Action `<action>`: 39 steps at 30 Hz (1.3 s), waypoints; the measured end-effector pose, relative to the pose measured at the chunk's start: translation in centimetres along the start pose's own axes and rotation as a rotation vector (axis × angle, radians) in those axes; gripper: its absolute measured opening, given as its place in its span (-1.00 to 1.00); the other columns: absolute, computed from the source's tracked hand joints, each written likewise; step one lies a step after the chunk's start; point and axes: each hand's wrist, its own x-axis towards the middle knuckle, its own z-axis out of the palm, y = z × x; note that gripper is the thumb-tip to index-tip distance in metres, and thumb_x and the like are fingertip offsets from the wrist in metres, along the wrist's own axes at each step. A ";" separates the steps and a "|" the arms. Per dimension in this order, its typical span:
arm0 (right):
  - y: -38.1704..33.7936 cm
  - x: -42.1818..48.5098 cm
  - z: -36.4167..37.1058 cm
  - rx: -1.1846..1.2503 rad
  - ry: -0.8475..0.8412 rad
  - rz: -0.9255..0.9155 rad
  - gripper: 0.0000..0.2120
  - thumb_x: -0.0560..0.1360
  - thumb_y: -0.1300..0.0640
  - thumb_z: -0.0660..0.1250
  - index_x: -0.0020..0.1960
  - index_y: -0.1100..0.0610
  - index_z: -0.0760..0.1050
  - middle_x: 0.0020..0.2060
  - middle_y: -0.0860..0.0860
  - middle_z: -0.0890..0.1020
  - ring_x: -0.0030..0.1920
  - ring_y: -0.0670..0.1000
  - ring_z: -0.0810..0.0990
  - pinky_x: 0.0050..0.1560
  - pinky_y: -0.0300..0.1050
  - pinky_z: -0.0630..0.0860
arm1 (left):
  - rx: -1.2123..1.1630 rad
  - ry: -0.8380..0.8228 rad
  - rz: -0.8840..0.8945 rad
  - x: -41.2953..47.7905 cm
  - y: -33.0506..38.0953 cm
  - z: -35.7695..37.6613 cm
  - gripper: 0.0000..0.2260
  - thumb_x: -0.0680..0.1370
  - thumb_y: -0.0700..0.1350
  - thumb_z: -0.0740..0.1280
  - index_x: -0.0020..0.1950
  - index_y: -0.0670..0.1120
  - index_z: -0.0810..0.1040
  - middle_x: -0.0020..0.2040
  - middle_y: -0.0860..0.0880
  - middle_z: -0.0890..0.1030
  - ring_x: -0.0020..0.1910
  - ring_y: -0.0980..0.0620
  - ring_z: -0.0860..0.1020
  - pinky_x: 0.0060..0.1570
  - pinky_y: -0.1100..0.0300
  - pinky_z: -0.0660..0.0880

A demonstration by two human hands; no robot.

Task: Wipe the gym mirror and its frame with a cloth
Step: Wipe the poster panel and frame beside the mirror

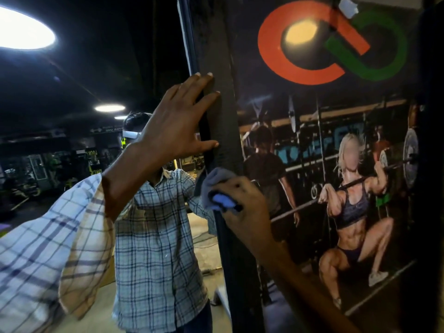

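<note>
While the left hand [173, 121] lies flat with its fingers straight and spread, its fingertips press on the black frame [212, 44], the upright strip that divides the view. Lower on the frame, the right hand [242, 205] has its fingers curled round a bunched grey-blue cloth [213, 186] and holds it against the frame's face. Left of the frame is the mirror [96, 68], which reflects a plaid shirt [156, 236], round ceiling lamps [24, 27] and dim gym gear. Right of the frame, touching it, hangs a poster [336, 152] with a red-and-green logo above a lifter under a barbell.
</note>
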 end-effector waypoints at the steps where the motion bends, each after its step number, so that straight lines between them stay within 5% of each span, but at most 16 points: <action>1: 0.1 -0.4 -0.1 -0.048 -0.075 -0.060 -0.54 0.41 0.32 0.49 0.27 0.04 0.62 0.19 -0.01 0.59 0.16 0.00 0.58 0.18 -0.06 0.58 | -0.001 -0.001 0.004 -0.3 0.1 0.2 -0.07 0.40 0.26 0.52 0.64 -0.08 0.25 0.69 -0.15 0.07 0.67 -0.15 0.05 0.59 -0.14 0.07; 6: 1.0 -1.8 -0.3 -0.006 0.212 0.200 -0.67 0.44 0.34 0.51 0.18 0.17 0.62 0.14 -0.09 0.55 0.11 -0.31 0.53 0.16 -0.26 0.57 | -0.030 0.000 0.006 -1.7 0.6 1.3 -0.08 0.42 0.25 0.51 0.65 -0.07 0.23 0.70 -0.15 0.04 0.67 -0.15 0.03 0.58 -0.14 0.06; 10: -0.1 -5.3 -0.3 -0.065 -0.137 0.112 -0.61 0.46 0.31 0.43 0.27 0.13 0.61 0.16 0.04 0.58 0.13 -0.07 0.51 0.13 -0.13 0.48 | -0.060 -0.005 0.012 -2.6 1.4 2.2 -0.09 0.43 0.24 0.51 0.65 -0.08 0.23 0.70 -0.15 0.01 0.68 -0.15 -0.02 0.58 -0.13 0.02; 14: 0.8 -6.4 -0.3 -0.116 0.141 0.267 -0.76 0.50 0.16 0.38 0.14 0.19 0.61 0.06 0.08 0.62 0.06 -0.20 0.48 0.11 -0.24 0.51 | -0.060 0.010 0.023 -3.5 2.1 3.1 -0.11 0.44 0.26 0.47 0.64 -0.08 0.25 0.70 -0.16 0.04 0.68 -0.16 -0.02 0.60 -0.20 0.08; 18: -0.8 -8.9 0.4 -0.072 -0.155 0.160 -0.58 0.44 0.27 0.41 0.27 0.06 0.53 0.17 0.02 0.54 0.13 -0.04 0.50 0.18 -0.33 0.41 | -0.050 -0.002 0.038 -4.5 2.7 3.7 -0.12 0.45 0.27 0.45 0.65 -0.08 0.23 0.70 -0.17 0.04 0.68 -0.16 -0.03 0.60 -0.17 0.02; 22: -0.2 -9.0 -0.4 -0.058 0.090 0.428 -0.56 0.38 0.51 0.44 0.20 0.22 0.62 0.10 0.13 0.59 0.08 0.03 0.54 0.12 -0.49 0.37 | -0.067 -0.015 0.039 -5.7 3.2 4.4 -0.12 0.46 0.27 0.44 0.65 -0.07 0.21 0.70 -0.16 0.02 0.68 -0.14 -0.04 0.61 -0.12 -0.01; 26: -1.7 -10.6 0.9 -0.045 -0.144 0.288 -0.53 0.37 0.48 0.45 0.21 0.14 0.64 0.10 0.03 0.58 0.09 0.02 0.56 0.13 -0.06 0.54 | -0.081 -0.057 0.054 -6.7 3.9 5.1 -0.11 0.47 0.26 0.44 0.66 -0.08 0.19 0.70 -0.16 0.00 0.68 -0.13 -0.05 0.63 -0.19 0.04; 31: -1.7 -11.3 0.3 -0.041 0.128 0.528 -0.57 0.38 0.50 0.44 0.20 0.21 0.62 0.08 0.09 0.58 0.06 -0.04 0.53 0.10 -0.53 0.35 | -0.080 -0.086 0.064 -7.8 4.5 5.7 -0.12 0.46 0.30 0.35 0.66 -0.08 0.18 0.70 -0.16 0.00 0.69 -0.14 -0.06 0.62 -0.21 0.06; 36: -1.3 -13.0 1.6 -0.049 0.029 0.403 -0.71 0.50 0.14 0.42 0.20 0.20 0.54 0.07 0.11 0.61 0.10 -0.21 0.50 0.17 -0.29 0.47 | -0.078 -0.064 0.074 -9.1 5.2 6.6 -0.16 0.47 0.28 0.34 0.65 -0.09 0.22 0.70 -0.16 0.04 0.68 -0.14 -0.03 0.62 -0.21 0.05; 39: -1.4 -13.5 1.3 0.057 0.153 0.509 -0.74 0.44 0.43 0.46 0.12 0.39 0.56 0.02 0.14 0.60 0.05 -0.36 0.51 0.15 -0.50 0.37 | -0.085 -0.060 0.063 -9.7 5.6 6.9 -0.15 0.47 0.26 0.43 0.64 -0.08 0.23 0.70 -0.15 0.03 0.68 -0.13 -0.03 0.63 -0.21 0.04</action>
